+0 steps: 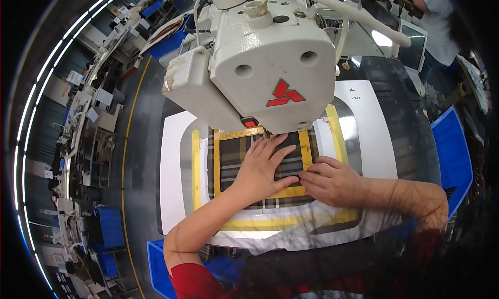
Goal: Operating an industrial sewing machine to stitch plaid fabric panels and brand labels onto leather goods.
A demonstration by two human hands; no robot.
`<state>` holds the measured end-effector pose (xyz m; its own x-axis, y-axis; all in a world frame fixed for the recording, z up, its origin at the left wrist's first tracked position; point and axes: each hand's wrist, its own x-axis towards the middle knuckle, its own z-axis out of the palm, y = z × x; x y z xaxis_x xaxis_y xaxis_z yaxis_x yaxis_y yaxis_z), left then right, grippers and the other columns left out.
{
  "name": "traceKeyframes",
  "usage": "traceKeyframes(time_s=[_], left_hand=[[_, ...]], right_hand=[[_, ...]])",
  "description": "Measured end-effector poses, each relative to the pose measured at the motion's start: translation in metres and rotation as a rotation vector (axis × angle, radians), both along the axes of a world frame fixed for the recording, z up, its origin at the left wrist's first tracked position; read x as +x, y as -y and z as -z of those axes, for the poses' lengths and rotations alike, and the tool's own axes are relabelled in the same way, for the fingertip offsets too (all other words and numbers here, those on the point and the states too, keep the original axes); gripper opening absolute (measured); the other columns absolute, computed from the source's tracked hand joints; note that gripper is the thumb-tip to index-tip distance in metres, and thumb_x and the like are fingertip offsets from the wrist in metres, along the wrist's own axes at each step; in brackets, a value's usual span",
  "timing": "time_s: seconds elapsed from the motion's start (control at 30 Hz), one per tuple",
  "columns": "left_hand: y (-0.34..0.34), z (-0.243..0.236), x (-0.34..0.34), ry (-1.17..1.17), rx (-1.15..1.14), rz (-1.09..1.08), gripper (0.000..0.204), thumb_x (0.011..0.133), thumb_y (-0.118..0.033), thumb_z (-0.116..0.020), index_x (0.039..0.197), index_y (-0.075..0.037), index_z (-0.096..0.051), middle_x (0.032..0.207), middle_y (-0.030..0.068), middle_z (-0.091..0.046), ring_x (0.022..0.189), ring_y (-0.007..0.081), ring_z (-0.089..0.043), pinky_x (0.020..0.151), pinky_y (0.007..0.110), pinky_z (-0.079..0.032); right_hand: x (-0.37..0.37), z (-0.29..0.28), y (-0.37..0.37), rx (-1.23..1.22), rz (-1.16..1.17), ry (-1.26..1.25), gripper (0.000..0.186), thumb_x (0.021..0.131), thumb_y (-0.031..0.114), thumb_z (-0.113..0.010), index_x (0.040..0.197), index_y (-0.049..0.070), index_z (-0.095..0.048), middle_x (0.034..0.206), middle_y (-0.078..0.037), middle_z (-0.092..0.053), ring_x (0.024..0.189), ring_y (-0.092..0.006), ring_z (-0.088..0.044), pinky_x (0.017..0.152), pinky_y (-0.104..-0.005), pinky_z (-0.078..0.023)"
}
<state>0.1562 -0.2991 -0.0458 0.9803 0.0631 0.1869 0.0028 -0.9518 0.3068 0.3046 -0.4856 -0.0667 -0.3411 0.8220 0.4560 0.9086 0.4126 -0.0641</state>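
Dark plaid fabric [233, 161] lies framed by a yellow rectangular border [217, 166], beneath the white head of an industrial sewing machine [270, 54]. My left hand [264, 166] rests flat on the fabric inside the border, fingers spread, its fingertips close to the machine's needle area. At the border's lower right side, my right hand [335, 183] is closed, with bent fingers and thumb meeting at the yellow edge. Whatever is pinched there, if anything, is hidden by the fingers. Around the fabric sits a white template board [174, 158] with clear sheet and outer yellow tape strips [196, 174].
Blue bins [451, 161] stand at the right of the dark machine table [405, 112] and at its lower left. A monitor [413, 44] and another person [439, 28] are at the far right. Workbenches line the left beyond a yellow floor line [125, 179].
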Motion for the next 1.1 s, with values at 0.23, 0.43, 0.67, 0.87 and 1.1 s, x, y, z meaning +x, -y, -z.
traceKeyframes(time_s=[0.23, 0.43, 0.67, 0.87, 1.1], left_hand=[[0.001, -0.014, -0.031, -0.185, -0.059, 0.206, 0.043, 0.087, -0.037, -0.064, 0.122, -0.012, -0.059, 0.141, 0.0087, -0.047, 0.134, 0.0305, -0.039, 0.11, 0.048, -0.03], [0.011, -0.01, -0.048, -0.172, -0.071, 0.191, 0.044, 0.089, -0.04, -0.061, 0.122, -0.011, -0.059, 0.14, 0.0076, -0.048, 0.135, 0.0281, -0.038, 0.112, 0.046, -0.029], [0.009, -0.004, -0.047, -0.125, -0.074, 0.181, 0.045, 0.088, -0.041, -0.062, 0.121, -0.011, -0.059, 0.14, 0.0075, -0.048, 0.136, 0.0276, -0.037, 0.113, 0.046, -0.028], [0.01, 0.002, -0.047, -0.092, -0.071, 0.149, 0.046, 0.085, -0.036, -0.067, 0.122, -0.009, -0.06, 0.141, 0.0077, -0.049, 0.136, 0.0276, -0.039, 0.112, 0.047, -0.028], [0.016, -0.003, -0.047, -0.077, -0.066, 0.096, 0.044, 0.088, -0.038, -0.063, 0.118, -0.007, -0.062, 0.139, 0.0087, -0.05, 0.135, 0.026, -0.04, 0.113, 0.045, -0.028]], right_hand=[[0.0, -0.001, -0.001, -0.003, -0.054, 0.027, 0.021, 0.08, 0.016, -0.061, 0.095, 0.002, -0.064, 0.11, -0.012, -0.063, 0.101, -0.0244, -0.057, 0.097, -0.0387, -0.043], [-0.001, -0.004, -0.001, -0.035, -0.047, -0.02, 0.018, 0.078, 0.014, -0.063, 0.092, 0.002, -0.064, 0.106, -0.011, -0.064, 0.097, -0.023, -0.058, 0.094, -0.037, -0.044], [-0.002, -0.008, -0.006, -0.014, -0.044, -0.056, 0.015, 0.077, 0.012, -0.065, 0.088, 0.002, -0.063, 0.104, -0.01, -0.064, 0.093, -0.0228, -0.058, 0.088, -0.0354, -0.047], [0.0, 0.0, -0.008, 0.012, -0.017, -0.07, 0.013, 0.077, 0.011, -0.066, 0.088, 0.003, -0.065, 0.103, -0.009, -0.065, 0.092, -0.022, -0.06, 0.085, -0.0347, -0.049], [-0.001, -0.005, -0.006, 0.027, 0.104, -0.243, 0.009, 0.078, 0.01, -0.068, 0.082, 0.004, -0.063, 0.09, -0.008, -0.062, 0.083, -0.0247, -0.06, 0.075, -0.0359, -0.05]])
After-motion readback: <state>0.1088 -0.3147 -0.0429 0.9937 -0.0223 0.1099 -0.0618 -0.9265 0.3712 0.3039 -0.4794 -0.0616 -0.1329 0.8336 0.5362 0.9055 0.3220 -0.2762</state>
